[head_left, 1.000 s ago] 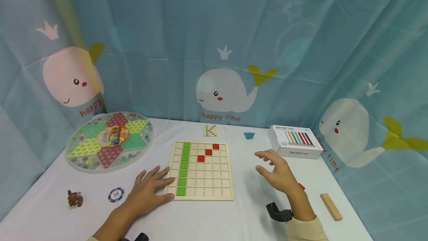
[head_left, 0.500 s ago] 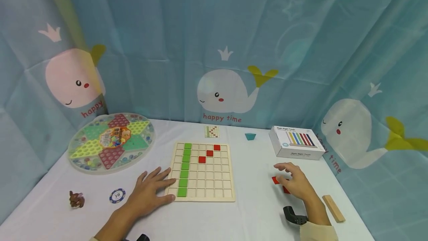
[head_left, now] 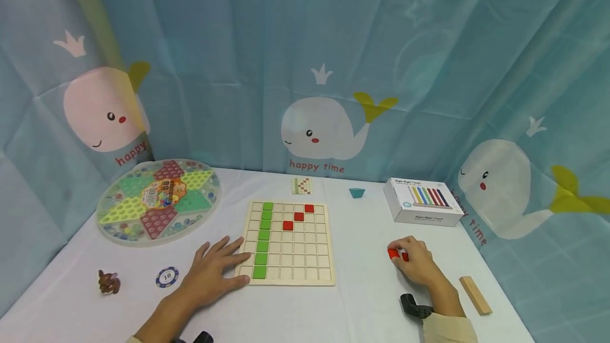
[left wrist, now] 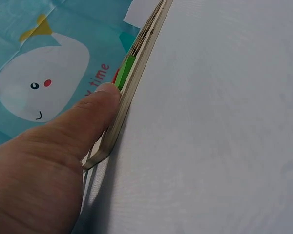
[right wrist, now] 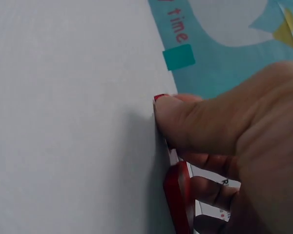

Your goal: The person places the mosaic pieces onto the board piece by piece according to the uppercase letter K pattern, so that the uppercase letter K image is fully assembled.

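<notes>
A wooden grid board [head_left: 305,247] lies on the table, with a column of green tiles [head_left: 262,246] and a diagonal of red tiles [head_left: 298,217] in its cells. My left hand [head_left: 212,271] rests over the board's left edge, fingers spread; its thumb touches the near corner in the left wrist view. To the right of the board, my right hand [head_left: 416,262] pinches a loose red tile [head_left: 393,253] between thumb and fingers, low over the cloth. Another red tile [right wrist: 178,197] lies under that hand, partly hidden by it.
Behind the board lies a small pattern card [head_left: 302,186], with a teal block [head_left: 356,192] beside it. A white box [head_left: 424,216] and a wooden bar [head_left: 475,295] stand right. Left are a round game board [head_left: 157,226], a poker chip [head_left: 167,277] and a brown figurine [head_left: 109,282].
My right hand has moved right and down from beside the board to the loose red tiles, and its fingers have closed on one. The left hand stays in place.
</notes>
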Motion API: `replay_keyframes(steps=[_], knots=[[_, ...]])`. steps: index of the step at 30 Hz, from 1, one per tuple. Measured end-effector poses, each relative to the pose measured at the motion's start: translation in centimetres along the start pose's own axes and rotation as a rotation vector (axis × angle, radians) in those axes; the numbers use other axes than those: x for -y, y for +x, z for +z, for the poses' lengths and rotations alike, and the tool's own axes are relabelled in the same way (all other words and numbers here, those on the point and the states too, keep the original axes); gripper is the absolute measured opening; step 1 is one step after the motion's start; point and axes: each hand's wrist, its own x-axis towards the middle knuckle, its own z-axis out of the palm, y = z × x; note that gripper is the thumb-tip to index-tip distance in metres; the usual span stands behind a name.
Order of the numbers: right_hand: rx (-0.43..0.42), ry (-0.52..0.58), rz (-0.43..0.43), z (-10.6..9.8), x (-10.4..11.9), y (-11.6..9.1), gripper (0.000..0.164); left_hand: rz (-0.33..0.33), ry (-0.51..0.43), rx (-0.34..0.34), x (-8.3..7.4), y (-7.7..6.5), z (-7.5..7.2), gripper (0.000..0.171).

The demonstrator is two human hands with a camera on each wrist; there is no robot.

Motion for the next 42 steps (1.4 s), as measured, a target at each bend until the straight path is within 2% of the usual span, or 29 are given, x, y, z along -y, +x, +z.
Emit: replay_keyframes(steps=[7, 12, 19, 27, 33, 42], knots=[[-0.038, -0.065, -0.024, 0.2, 0.5, -0.1, 0.023, -0.006, -0.006, 0.005, -0.1, 0.1, 0.1, 0.06], [-0.12, -0.009, -0.058, 0.0, 0.7, -0.2, 0.024, -0.002, -0.013, -0.001, -0.1, 0.1, 0.2, 0.059], [-0.169, 0.071, -0.06, -0.8, 1.7, -0.3, 0.025, -0.001, -0.019, 0.003, -0.1, 0.1, 0.1, 0.06], [-0.207, 0.078, -0.108, -1.3, 3.2, 0.0, 0.031, -0.007, -0.019, 0.013, 0.0, 0.0, 0.1, 0.062], [-0.239, 0.106, -0.17, -1.9, 4.7, 0.2, 0.026, -0.004, -0.021, -0.001, 0.1, -0.1, 0.1, 0.062], [-0.294, 0.151, -0.269, -3.2, 7.8, 0.5, 0.027, 0.004, -0.029, -0.006, 0.2, 0.0, 0.1, 0.062]])
